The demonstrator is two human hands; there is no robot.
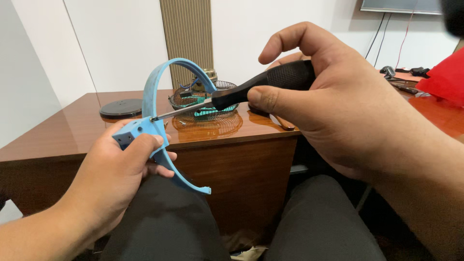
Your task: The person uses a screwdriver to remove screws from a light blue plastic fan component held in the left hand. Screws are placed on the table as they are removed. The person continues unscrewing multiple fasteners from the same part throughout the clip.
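Note:
My left hand (113, 174) grips a light blue curved plastic part (153, 84), an arc with a small block at its middle, held above my lap. My right hand (333, 104) is closed on the black handle of a screwdriver (263, 84). The metal shaft runs down to the left, and its tip touches the blue block just above my left thumb.
A glossy brown wooden desk (72, 130) stands in front of my knees. On it lie a round black disc (121, 108), a black wire fan guard (205, 104) with green parts, and small screws. Red cloth (444, 77) and black tools lie at the far right.

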